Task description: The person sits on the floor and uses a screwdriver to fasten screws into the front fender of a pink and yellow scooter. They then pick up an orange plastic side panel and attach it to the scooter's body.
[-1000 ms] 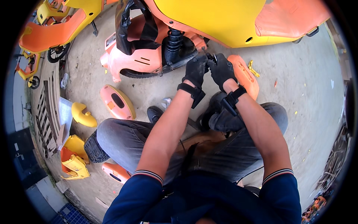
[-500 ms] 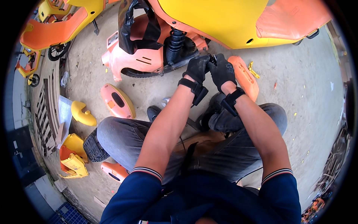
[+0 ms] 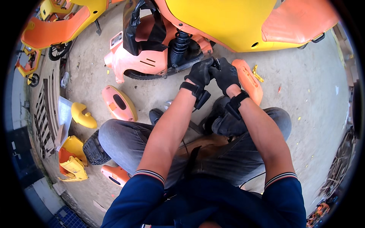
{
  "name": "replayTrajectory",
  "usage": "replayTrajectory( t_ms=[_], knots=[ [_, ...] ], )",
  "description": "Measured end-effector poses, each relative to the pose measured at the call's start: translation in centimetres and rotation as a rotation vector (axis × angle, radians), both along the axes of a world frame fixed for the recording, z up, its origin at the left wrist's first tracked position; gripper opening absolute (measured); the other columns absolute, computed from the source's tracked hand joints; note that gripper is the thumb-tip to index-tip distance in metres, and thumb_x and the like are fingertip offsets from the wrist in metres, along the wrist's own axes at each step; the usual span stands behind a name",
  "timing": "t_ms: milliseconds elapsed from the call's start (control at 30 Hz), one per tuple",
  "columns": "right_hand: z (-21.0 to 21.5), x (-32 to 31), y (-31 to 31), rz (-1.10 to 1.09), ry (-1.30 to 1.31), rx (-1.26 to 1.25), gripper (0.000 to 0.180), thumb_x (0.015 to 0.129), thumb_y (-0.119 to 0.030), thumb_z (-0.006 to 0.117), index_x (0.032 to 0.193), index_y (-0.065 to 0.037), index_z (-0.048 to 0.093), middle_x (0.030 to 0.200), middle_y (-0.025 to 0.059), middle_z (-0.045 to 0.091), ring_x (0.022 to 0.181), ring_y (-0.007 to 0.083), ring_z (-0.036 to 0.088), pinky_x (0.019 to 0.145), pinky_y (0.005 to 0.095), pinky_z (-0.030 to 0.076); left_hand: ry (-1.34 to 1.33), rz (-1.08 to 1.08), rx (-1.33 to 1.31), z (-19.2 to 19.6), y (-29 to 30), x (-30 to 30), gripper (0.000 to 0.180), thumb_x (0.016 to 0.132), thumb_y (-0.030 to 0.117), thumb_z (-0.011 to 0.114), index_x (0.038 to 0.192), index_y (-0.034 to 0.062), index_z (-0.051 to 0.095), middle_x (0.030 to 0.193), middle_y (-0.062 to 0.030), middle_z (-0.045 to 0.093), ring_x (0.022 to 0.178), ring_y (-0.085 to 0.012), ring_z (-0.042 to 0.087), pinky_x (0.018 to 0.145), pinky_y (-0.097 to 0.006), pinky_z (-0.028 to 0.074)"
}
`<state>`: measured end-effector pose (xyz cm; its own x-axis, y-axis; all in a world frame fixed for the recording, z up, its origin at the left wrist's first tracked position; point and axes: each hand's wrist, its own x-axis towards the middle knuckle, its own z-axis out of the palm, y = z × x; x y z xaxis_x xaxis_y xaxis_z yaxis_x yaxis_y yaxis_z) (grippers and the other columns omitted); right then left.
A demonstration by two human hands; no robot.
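Both my hands wear black gloves and meet close together in front of the scooter's lower side. The fingers of my left hand (image 3: 200, 71) are closed at the tips. Against them, my right hand (image 3: 226, 74) has its thumb and fingers pinched together. A small dark piece (image 3: 216, 63) shows between the two hands; its kind cannot be made out. Just beyond stands a yellow and orange scooter (image 3: 220, 22), with a black coil-spring shock absorber (image 3: 180, 48) and a pink-orange wheel cover (image 3: 142, 60). An orange oval panel (image 3: 249, 81) lies on the floor beside my right hand.
A pink and yellow oval panel (image 3: 119, 103) and a curved yellow fender piece (image 3: 83, 116) lie to the left. Further left are a yellow shell part (image 3: 74, 161), a black basket-like part (image 3: 96, 148) and wooden slats (image 3: 47, 114). A small yellow bracket (image 3: 257, 73) lies at right.
My hands stay together in nearly the same place, with only slight finger and wrist movement. The whole view has shifted a little.
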<state>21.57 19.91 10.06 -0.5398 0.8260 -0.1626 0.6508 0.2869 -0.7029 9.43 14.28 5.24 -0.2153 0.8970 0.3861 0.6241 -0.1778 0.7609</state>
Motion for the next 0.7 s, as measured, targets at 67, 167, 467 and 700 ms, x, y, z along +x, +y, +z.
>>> replayTrajectory(
  t_ms=[67, 167, 467, 700],
  knots=[
    [0.1, 0.1, 0.2, -0.006, -0.011, -0.01, 0.035, 0.08, -0.031, 0.063, 0.099, -0.003, 0.054, 0.091, 0.0217, 0.065, 0.089, 0.0381, 0.061, 0.074, 0.044, 0.047, -0.047, -0.043, -0.098, 0.0, 0.3, -0.1, 0.021, 0.073, 0.012, 0.064, 0.093, 0.0071, 0.062, 0.087, -0.0178, 0.064, 0.082, -0.038, 0.06, 0.069, -0.04, 0.049],
    [-0.1, 0.2, 0.2, 0.0, 0.041, -0.062, 0.038, 0.078, -0.032, 0.064, 0.1, -0.003, 0.055, 0.091, 0.0201, 0.065, 0.088, 0.0359, 0.062, 0.074, 0.0416, 0.047, -0.018, -0.059, -0.101, -0.7, 0.6, -0.6, 0.02, 0.074, 0.014, 0.064, 0.092, 0.0068, 0.062, 0.087, -0.0172, 0.064, 0.083, -0.0366, 0.061, 0.069, -0.04, 0.049],
    [-0.5, 2.1, 5.0, -0.093, 0.321, -0.44, 0.03, 0.089, -0.034, 0.056, 0.09, -0.005, 0.063, 0.077, 0.0065, 0.064, 0.068, 0.0179, 0.057, 0.064, 0.0318, 0.046, -1.284, -0.147, -0.313, -3.4, 2.1, -0.5, 0.019, 0.092, 0.014, 0.048, 0.099, 0.0031, 0.061, 0.099, -0.0115, 0.064, 0.09, -0.0238, 0.063, 0.081, -0.036, 0.053],
    [1.7, 2.8, 6.2, -0.32, 0.558, -0.465, 0.027, 0.096, -0.026, 0.048, 0.093, -0.004, 0.062, 0.077, 0.0034, 0.06, 0.059, 0.0101, 0.052, 0.056, 0.0244, 0.047, -1.428, -0.085, -0.434, -2.1, 2.0, -0.5, 0.019, 0.091, 0.014, 0.048, 0.101, 0.0024, 0.06, 0.091, -0.01, 0.065, 0.082, -0.0212, 0.064, 0.074, -0.035, 0.056]
  ],
)
